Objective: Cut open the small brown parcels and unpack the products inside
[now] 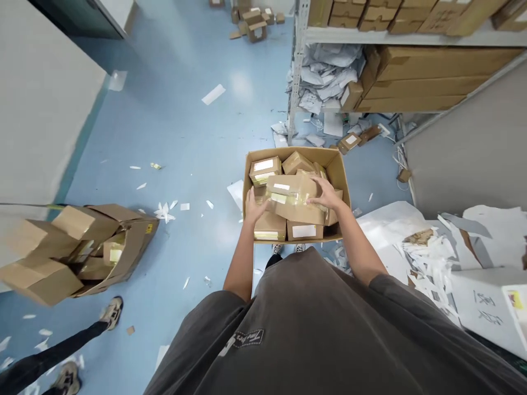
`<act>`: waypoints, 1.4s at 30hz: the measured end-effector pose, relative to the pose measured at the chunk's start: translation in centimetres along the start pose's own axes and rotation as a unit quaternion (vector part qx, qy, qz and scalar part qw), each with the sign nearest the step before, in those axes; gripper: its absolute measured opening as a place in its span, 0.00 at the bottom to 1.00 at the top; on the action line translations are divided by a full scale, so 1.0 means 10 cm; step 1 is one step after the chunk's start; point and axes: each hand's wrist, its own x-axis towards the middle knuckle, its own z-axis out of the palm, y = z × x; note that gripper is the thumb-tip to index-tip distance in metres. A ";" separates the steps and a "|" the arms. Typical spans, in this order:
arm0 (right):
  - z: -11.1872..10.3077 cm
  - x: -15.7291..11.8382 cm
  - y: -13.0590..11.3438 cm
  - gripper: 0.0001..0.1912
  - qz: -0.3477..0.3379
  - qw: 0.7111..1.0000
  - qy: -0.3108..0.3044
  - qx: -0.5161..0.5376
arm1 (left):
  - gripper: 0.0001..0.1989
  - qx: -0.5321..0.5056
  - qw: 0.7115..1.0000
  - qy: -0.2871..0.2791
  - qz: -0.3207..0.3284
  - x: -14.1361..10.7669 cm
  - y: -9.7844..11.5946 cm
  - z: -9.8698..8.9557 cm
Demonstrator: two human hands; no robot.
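Observation:
A taped brown cardboard box [293,204] with white labels lies tilted between my two hands, above other boxes. My right hand [326,195] grips its right end, thumb and fingers spread around the edge. At its left end, my left hand [254,207] presses with the thumb toward the box. Below is a large open carton [337,170] holding several smaller boxes, including one with a white label [263,166] at back left and another [304,230] at the front.
A metal shelf [295,71] with boxes and crumpled plastic bags stands ahead on the right. At left is an open carton [134,247] full of boxes, near another person's legs [53,351]. Paper scraps litter the blue floor [185,126]. A white box [486,302] is on the right.

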 end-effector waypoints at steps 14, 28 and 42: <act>0.45 -1.17 -0.37 0.56 0.197 0.970 0.125 0.067 | 0.60 -0.006 0.990 -0.138 0.003 0.22 0.20 0.53; -0.12 -2.46 -0.55 0.55 0.219 0.923 0.317 0.000 | 0.64 0.062 0.956 -0.156 0.239 -0.75 1.37 0.77; 0.52 -5.80 0.10 0.53 0.473 0.712 0.515 0.068 | 0.62 0.169 0.773 -0.477 0.382 -2.82 2.00 3.74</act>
